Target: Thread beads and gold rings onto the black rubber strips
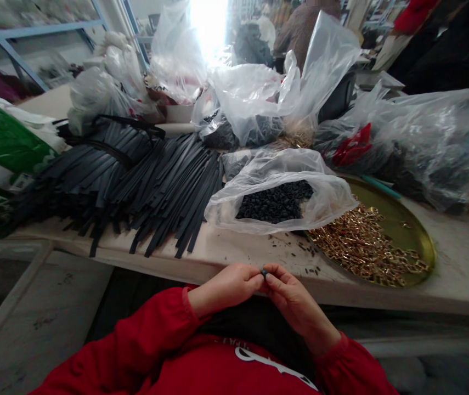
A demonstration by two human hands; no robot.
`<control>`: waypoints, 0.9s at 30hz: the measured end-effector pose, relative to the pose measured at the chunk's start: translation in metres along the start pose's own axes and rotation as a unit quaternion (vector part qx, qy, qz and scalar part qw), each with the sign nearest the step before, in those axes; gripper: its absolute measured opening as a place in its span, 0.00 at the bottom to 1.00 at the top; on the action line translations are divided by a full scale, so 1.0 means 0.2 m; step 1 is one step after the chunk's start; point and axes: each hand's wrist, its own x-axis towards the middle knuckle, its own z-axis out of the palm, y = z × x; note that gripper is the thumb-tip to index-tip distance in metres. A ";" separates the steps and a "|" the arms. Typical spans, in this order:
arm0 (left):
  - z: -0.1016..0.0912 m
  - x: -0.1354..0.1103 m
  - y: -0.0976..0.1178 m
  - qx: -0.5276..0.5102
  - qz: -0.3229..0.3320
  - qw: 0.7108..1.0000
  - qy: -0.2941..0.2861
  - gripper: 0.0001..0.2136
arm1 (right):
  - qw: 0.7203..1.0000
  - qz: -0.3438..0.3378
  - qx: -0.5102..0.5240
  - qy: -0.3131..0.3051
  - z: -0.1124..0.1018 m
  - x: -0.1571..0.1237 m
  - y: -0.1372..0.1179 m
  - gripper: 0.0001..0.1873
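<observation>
My left hand (230, 285) and my right hand (289, 296) meet at the front edge of the table, thumbs and fingertips pinched together. Between them sits a small black piece (264, 272), much like the small black loops (275, 200) that fill an open clear plastic bag (218, 211) just beyond. Its exact shape is mostly covered by my fingers. To the right, many gold-coloured metal buckles (357, 241) are heaped on a round golden tray (421, 236). Black strips (172, 192) lie in a thick bundle to the left, their ends pointing towards me.
Loose small black bits (300, 247) are scattered on the table (234, 247) between bag and tray. Clear plastic bags (254, 93) crowd the back. A green printed sack (7, 142) stands at far left, and a bag with something red (353, 147) lies at right. People are in the background.
</observation>
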 end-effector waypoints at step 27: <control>-0.03 0.08 -0.02 -0.113 -0.055 0.991 0.044 0.16 | 0.655 -0.299 -0.643 0.260 -0.30 0.02 -0.41 0.08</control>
